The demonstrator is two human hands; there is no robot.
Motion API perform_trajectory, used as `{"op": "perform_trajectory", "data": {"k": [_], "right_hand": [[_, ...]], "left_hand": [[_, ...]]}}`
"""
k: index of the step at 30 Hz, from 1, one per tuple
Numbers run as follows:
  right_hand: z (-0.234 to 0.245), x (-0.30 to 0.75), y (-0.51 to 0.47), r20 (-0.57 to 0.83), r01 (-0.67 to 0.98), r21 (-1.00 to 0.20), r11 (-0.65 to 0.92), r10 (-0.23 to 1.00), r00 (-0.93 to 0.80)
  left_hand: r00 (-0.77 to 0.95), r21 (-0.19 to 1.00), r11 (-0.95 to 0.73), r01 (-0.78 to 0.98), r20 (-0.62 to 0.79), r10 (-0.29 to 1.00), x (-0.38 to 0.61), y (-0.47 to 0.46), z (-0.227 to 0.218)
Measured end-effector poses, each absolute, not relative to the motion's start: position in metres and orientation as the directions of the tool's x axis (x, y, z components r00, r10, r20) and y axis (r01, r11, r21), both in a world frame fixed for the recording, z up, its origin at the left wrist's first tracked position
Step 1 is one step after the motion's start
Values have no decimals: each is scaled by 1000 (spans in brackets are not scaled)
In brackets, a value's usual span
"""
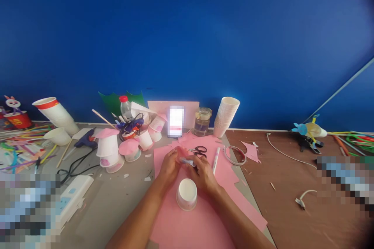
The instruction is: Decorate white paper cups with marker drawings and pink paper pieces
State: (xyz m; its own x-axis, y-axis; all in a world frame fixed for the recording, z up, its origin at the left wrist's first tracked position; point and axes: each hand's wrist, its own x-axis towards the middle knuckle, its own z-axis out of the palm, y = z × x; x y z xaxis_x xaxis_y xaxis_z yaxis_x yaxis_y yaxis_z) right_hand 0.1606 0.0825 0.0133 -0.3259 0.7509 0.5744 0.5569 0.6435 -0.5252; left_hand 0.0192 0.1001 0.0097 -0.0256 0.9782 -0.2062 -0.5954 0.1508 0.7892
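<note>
My left hand point(170, 166) and my right hand point(203, 174) meet over a large pink paper sheet point(189, 221). The left pinches a small pink paper piece point(181, 151). The right is closed on a grey marker point(187, 161) whose tip touches that piece. Just in front of both hands an upturned white paper cup point(187, 193) with pink marks stands on the sheet. Black-handled scissors point(198, 150) and a white pen point(216, 159) lie just beyond the right hand.
A stack of white cups point(226, 116), a glass jar point(202, 121), a phone point(176, 121) and a tape ring point(234, 155) stand behind. Decorated cups point(109, 151), a glue gun point(86, 139), a power strip point(73, 198) and straws point(20, 148) fill the left. White cables point(284, 155) lie right.
</note>
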Motion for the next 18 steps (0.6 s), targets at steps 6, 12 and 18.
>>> {"op": "perform_trajectory", "data": {"k": [6, 12, 18], "right_hand": [[12, 161, 85, 598, 579, -477, 662, 727, -339], [12, 162, 85, 672, 615, -394, 683, 670, -314], [10, 162, 83, 747, 626, -397, 671, 632, -204]], "left_hand": [[-31, 775, 161, -611, -226, 974, 18, 100, 11], [-66, 780, 124, -614, -207, 976, 16, 101, 9], [-120, 794, 92, -601, -203, 972, 16, 103, 2]]}}
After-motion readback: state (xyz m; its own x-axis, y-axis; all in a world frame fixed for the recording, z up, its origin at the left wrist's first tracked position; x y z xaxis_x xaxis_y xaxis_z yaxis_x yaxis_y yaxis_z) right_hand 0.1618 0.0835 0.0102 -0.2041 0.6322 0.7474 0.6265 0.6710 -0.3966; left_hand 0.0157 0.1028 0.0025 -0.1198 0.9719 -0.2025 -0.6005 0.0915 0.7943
